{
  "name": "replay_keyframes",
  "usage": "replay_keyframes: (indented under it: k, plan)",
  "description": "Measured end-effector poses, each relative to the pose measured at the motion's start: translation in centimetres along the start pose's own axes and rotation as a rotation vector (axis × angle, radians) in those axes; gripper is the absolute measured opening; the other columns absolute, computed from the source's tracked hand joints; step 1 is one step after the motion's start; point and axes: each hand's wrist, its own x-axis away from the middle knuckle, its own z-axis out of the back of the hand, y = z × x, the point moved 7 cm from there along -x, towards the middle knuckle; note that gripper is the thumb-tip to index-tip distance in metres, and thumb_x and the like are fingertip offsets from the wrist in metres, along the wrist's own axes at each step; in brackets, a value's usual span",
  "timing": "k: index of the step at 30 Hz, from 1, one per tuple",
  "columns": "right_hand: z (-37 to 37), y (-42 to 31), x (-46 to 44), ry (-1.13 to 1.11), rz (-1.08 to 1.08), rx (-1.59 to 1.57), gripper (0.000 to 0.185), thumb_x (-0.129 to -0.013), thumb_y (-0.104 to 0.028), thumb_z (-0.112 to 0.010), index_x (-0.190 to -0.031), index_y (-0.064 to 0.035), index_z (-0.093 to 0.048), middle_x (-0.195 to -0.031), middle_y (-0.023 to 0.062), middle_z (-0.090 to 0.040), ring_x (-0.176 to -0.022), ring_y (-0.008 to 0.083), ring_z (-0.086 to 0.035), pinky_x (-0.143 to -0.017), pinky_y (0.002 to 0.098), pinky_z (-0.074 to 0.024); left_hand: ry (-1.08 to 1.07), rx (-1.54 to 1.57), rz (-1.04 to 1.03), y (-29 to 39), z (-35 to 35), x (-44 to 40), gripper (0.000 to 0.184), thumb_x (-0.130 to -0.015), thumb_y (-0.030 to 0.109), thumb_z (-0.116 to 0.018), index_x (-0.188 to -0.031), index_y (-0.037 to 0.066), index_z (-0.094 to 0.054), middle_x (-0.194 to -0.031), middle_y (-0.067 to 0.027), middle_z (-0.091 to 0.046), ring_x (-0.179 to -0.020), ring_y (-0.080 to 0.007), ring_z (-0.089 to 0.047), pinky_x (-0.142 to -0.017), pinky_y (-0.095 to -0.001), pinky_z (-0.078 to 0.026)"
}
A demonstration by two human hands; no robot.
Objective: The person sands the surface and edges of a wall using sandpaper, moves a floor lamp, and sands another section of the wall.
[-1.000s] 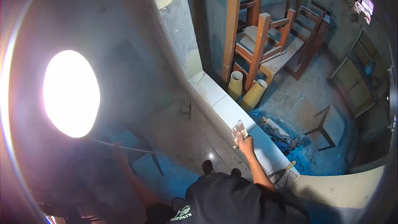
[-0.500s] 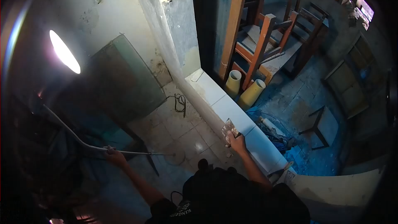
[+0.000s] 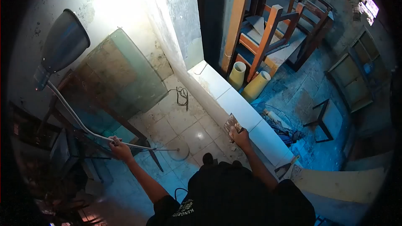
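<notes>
My left hand (image 3: 120,149) is closed around the thin metal pole of a floor lamp (image 3: 74,116). Its grey shade (image 3: 63,44) is at the upper left, turned toward the wall, and its round base (image 3: 179,150) stands on the floor tiles. In my right hand (image 3: 241,139) is a putty knife (image 3: 230,124) with its blade pointing up and smeared with pale material. That hand is over the near edge of the white tiled ledge (image 3: 238,108). My fingers partly hide the knife's handle.
A glass panel (image 3: 121,75) leans against the bright wall, beside a black cable (image 3: 182,96) on the floor. Beyond the ledge are two yellow cones (image 3: 256,86), stacked wooden chairs (image 3: 272,33) and a small stool (image 3: 328,120). Tools (image 3: 289,168) lie at the ledge's near end.
The lamp shade has swung away from me toward the wall, so its glowing face no longer shows and the wall and pillar are brighter. Both hands keep their hold.
</notes>
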Motion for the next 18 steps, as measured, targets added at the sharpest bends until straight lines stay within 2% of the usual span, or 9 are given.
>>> replay_keyframes:
  k: [2,7,9,10,12,13,15,17,18]
  plan:
    - [-0.7,3.0,-2.0,0.110,0.174,0.208,0.041,-0.086,-0.037,-0.063,-0.090,0.0044,-0.063,-0.078,0.0150,-0.066,-0.067,0.0235,-0.063,-0.066,0.0390,-0.0487,-0.104,0.099,-0.095,-1.0,-1.3,-0.8,0.023,-0.098,0.022,-0.050,-0.102,0.000,-0.054,-0.080,-0.0091,-0.059,-0.073,-0.0200,-0.060,-0.068,-0.0337,-0.047]
    - [-2.6,-1.5,0.0,-0.061,-0.050,0.082,0.040,-0.085,-0.037,-0.063,-0.081,0.0026,-0.063,-0.068,0.0123,-0.064,-0.064,0.0238,-0.062,-0.064,0.0394,-0.0487,-0.117,0.493,-0.124,0.1,-1.3,-0.9,0.022,-0.100,0.017,-0.044,-0.111,-0.001,-0.048,-0.090,-0.0129,-0.058,-0.079,-0.0226,-0.059,-0.069,-0.0316,-0.048]
    - [-3.5,-2.6,0.1,0.034,0.032,0.108,0.039,-0.086,-0.037,-0.062,-0.083,0.0023,-0.063,-0.067,0.0119,-0.063,-0.063,0.0237,-0.063,-0.064,0.0398,-0.0492,0.173,0.258,-0.287,1.3,1.1,-0.8,0.025,-0.100,0.017,-0.043,-0.114,-0.004,-0.045,-0.100,-0.0168,-0.054,-0.085,-0.0251,-0.056,-0.075,-0.0346,-0.047]
    - [-3.5,-3.3,0.4,0.122,0.121,0.137,0.038,-0.087,-0.036,-0.061,-0.084,0.0021,-0.063,-0.067,0.0115,-0.062,-0.063,0.0237,-0.063,-0.064,0.0402,-0.0497,0.164,0.255,-0.291,2.1,1.4,-0.4,0.025,-0.100,0.017,-0.043,-0.114,-0.004,-0.045,-0.100,-0.0168,-0.054,-0.085,-0.0251,-0.056,-0.075,-0.0346,-0.047]
    - [-4.9,-0.1,-1.2,0.101,0.062,0.116,0.037,-0.088,-0.034,-0.060,-0.091,0.0021,-0.063,-0.073,0.0136,-0.064,-0.069,0.0254,-0.064,-0.069,0.0407,-0.0500,0.649,-0.178,-0.484,8.0,5.0,2.9,0.027,-0.099,0.018,-0.043,-0.114,-0.005,-0.044,-0.108,-0.0172,-0.048,-0.093,-0.0262,-0.051,-0.081,-0.0384,-0.044]
    - [-5.7,1.5,-2.0,0.078,0.016,0.097,0.036,-0.089,-0.033,-0.060,-0.099,0.0022,-0.063,-0.080,0.0157,-0.066,-0.075,0.0271,-0.066,-0.074,0.0411,-0.0502,0.714,-0.139,-0.612,9.7,5.2,4.1,0.027,-0.098,0.019,-0.044,-0.113,-0.004,-0.043,-0.107,-0.0154,-0.045,-0.095,-0.0261,-0.047,-0.086,-0.0411,-0.040]
    - [-6.9,2.5,-2.2,0.129,0.012,0.049,0.037,-0.089,-0.032,-0.058,-0.101,0.0024,-0.063,-0.087,0.0193,-0.066,-0.083,0.0316,-0.065,-0.077,0.0418,-0.0490,0.669,0.187,-0.688,10.4,3.1,5.7,0.015,-0.097,0.014,-0.044,-0.103,0.000,-0.045,-0.100,-0.0132,-0.046,-0.093,-0.0269,-0.046,-0.086,-0.0417,-0.037]
    - [-7.3,2.5,-2.1,0.175,0.010,0.003,0.038,-0.089,-0.032,-0.056,-0.103,0.0025,-0.064,-0.094,0.0230,-0.066,-0.091,0.0361,-0.064,-0.080,0.0425,-0.0479,0.325,0.162,-0.719,12.2,-0.9,7.5,0.011,-0.096,0.010,-0.042,-0.099,-0.001,-0.045,-0.098,-0.0130,-0.046,-0.090,-0.0250,-0.047,-0.084,-0.0387,-0.039]
    - [-7.1,1.1,-1.8,0.197,0.045,0.039,0.038,-0.089,-0.031,-0.056,-0.108,0.0015,-0.063,-0.097,0.0236,-0.066,-0.093,0.0373,-0.064,-0.081,0.0423,-0.0478,0.178,0.369,-0.722,12.8,-3.4,8.3,0.012,-0.096,0.011,-0.041,-0.097,0.001,-0.047,-0.096,-0.0134,-0.049,-0.088,-0.0256,-0.050,-0.081,-0.0369,-0.040]
